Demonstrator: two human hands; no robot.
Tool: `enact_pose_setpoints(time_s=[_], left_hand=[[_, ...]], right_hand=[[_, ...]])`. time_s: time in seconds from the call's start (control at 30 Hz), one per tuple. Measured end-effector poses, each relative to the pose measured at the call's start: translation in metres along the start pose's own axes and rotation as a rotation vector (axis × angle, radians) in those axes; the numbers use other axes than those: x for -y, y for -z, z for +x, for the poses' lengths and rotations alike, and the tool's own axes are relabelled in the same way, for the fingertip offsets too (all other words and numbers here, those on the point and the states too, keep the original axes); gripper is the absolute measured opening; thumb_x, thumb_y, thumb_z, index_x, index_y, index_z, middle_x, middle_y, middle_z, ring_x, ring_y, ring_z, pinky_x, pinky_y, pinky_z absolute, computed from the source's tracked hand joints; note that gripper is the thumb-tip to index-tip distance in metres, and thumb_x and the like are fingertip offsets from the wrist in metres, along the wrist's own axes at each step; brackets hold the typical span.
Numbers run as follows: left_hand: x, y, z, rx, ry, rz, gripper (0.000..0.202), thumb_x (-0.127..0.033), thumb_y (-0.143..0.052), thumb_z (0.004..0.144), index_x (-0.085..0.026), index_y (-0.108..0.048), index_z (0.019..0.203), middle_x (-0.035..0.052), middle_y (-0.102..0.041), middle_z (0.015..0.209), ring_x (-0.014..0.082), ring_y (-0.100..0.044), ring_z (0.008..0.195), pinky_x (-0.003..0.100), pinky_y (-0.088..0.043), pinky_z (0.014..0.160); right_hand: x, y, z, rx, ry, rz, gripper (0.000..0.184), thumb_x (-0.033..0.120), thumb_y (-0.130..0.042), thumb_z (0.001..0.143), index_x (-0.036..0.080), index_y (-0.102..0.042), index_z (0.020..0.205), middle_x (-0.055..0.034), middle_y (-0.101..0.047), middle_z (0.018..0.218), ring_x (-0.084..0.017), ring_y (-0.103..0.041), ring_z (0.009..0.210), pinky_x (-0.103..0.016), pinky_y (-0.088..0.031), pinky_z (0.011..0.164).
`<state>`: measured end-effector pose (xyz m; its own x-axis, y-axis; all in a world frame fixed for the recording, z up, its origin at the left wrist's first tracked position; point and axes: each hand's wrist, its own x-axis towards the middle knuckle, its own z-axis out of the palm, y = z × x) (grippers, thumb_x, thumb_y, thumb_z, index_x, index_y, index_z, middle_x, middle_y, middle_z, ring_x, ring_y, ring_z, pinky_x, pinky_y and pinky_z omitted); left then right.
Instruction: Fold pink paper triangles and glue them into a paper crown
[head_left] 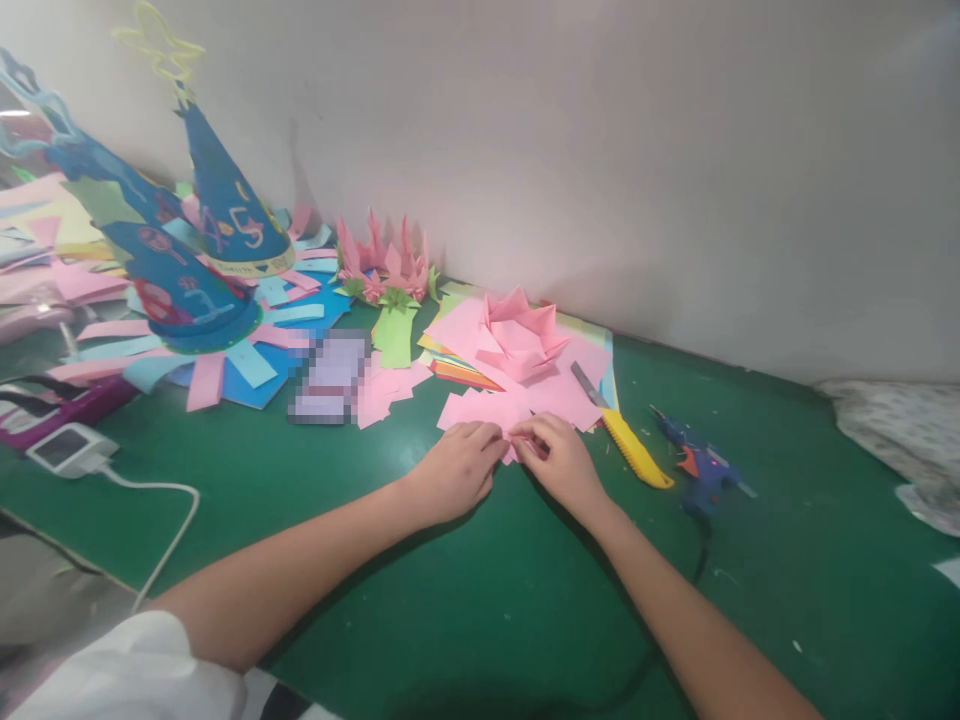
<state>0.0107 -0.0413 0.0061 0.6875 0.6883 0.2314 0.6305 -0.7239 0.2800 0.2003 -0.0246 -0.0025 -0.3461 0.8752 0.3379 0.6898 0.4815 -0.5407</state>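
Both hands meet over a small piece of pink paper (509,456) at the middle of the green table. Its edge shows between the fingertips; the rest is covered. My left hand (466,465) pinches it from the left, and my right hand (553,455) grips it from the right with thumb and fingers together. Just behind the hands lie flat pink paper pieces (472,408). Beyond them a folded pink paper flower (519,335) rests on a stack of coloured paper (457,372). A yellow utility knife (636,450) lies right of my right hand.
At right lies a blue glue gun (705,475) with its cord trailing forward. Blue cone hats (232,205) with paper strips crowd the left back. A pink paper crown (386,262) stands near the wall. A purple power strip (71,415) holds a white charger (71,450) with a cable.
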Motion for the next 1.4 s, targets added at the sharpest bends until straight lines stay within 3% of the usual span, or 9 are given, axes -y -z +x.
enact_pose_setpoints(time_s=[0.4,0.9,1.4], left_hand=[[-0.0018,0.0048,0.0006,0.05,0.045,0.08,0.03,-0.014,-0.041,0.085,-0.017,-0.052,0.113,0.0083,-0.053,0.106,0.0218,-0.049,0.098,0.036,-0.035,0.086],[-0.0004,0.0064,0.0005,0.023,0.053,0.083,0.028,-0.011,-0.044,0.085,-0.018,-0.055,0.109,0.0067,-0.057,0.107,0.0217,-0.047,0.1,0.037,-0.031,0.085],[-0.0015,0.0031,-0.002,-0.024,0.095,0.097,0.026,-0.012,-0.042,0.087,-0.019,-0.056,0.107,0.0065,-0.058,0.107,0.0225,-0.046,0.101,0.038,-0.03,0.084]], right_hand=[[-0.0004,0.0035,0.0018,0.044,0.101,-0.022,0.01,0.017,-0.053,0.083,0.021,-0.06,0.078,-0.0042,-0.057,0.079,-0.02,-0.051,0.079,-0.034,-0.039,0.072],[-0.0022,0.0042,-0.0015,0.047,0.175,-0.037,0.017,0.018,-0.048,0.089,0.02,-0.065,0.088,-0.006,-0.059,0.08,-0.02,-0.05,0.078,-0.035,-0.04,0.071],[-0.0046,0.0089,0.0016,0.155,0.261,-0.096,0.021,0.012,-0.044,0.088,0.019,-0.064,0.085,-0.0061,-0.061,0.082,-0.02,-0.048,0.079,-0.035,-0.039,0.072]])
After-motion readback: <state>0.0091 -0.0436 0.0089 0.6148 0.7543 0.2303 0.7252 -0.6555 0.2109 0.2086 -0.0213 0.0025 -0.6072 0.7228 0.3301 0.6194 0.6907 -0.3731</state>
